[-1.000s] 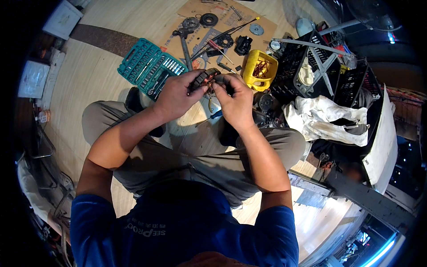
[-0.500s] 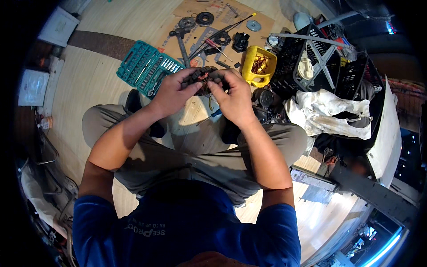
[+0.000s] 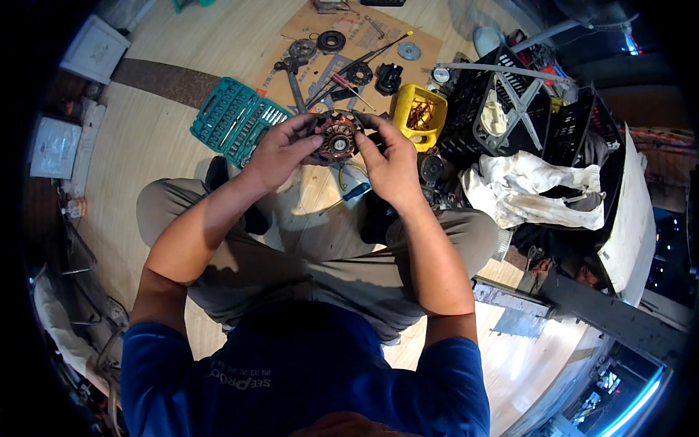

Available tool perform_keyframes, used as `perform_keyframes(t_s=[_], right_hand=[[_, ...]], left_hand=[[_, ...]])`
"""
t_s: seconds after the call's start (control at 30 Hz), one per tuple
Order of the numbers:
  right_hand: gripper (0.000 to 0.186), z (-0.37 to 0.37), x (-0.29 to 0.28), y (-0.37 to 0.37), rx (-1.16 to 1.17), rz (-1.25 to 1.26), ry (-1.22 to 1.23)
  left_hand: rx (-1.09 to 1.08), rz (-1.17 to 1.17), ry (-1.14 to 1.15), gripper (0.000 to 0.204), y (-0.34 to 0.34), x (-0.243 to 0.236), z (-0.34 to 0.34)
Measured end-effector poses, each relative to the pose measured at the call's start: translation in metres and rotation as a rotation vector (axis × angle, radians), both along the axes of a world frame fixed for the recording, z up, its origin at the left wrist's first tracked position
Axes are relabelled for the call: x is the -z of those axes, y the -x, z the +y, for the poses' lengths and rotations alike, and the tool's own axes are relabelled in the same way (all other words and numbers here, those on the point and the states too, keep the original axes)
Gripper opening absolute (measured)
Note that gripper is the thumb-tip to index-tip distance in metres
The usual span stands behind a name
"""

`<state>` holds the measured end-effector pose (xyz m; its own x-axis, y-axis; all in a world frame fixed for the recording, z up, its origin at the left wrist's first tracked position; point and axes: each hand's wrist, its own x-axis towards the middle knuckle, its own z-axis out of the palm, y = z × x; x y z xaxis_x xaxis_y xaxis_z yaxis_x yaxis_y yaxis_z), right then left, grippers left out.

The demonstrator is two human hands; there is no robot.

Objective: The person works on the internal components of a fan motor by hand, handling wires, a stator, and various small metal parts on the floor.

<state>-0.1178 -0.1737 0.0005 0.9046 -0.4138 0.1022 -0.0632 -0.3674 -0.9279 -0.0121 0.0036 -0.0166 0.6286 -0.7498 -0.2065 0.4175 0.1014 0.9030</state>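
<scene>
Between my hands is a round alternator core (image 3: 338,140) with a ring of copper windings and a shiny metal hub in its middle. My left hand (image 3: 279,154) grips its left rim, the thumb lying over the front. My right hand (image 3: 395,164) closes on the right rim with thumb and fingers. The core's flat face is turned up toward me; its underside is hidden. Below it on the floor lies a screwdriver with a blue handle (image 3: 357,191). Just beyond my hands are a red-handled screwdriver (image 3: 352,89) and a hammer (image 3: 295,87).
A green socket set case (image 3: 218,124) lies open at left. Ahead, a cardboard sheet (image 3: 422,25) carries dark round parts and a grey disc (image 3: 409,51). At right stand a cut yellow container (image 3: 400,113) holding copper-coloured bits, black crates (image 3: 466,98) and a white cloth (image 3: 531,189).
The core has been tilted so that its winding face and hub now show, where before mostly its dark edge was visible. Both hands still hold it, thumbs now farther apart.
</scene>
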Motion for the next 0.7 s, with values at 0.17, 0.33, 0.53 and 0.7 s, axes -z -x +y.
perform_keyframes(t_s=[0.17,0.33,0.53,0.7], right_hand=[[0.031,-0.003,0.001,0.003,-0.048,-0.018,-0.109],[0.031,-0.001,0.012,-0.001,-0.083,0.016,-0.097],[0.029,-0.070,0.089,-0.037,0.069,0.299,-0.089],[0.032,-0.119,0.246,-0.019,0.098,0.723,0.052]], left_hand=[[-0.007,0.010,0.028,0.047,0.001,0.003,-0.001],[0.016,0.035,0.018,0.046,-0.002,0.003,0.004],[-0.099,0.099,-0.111,0.042,-0.001,-0.014,0.003],[-0.195,0.059,-0.070,0.040,-0.006,-0.010,0.007]])
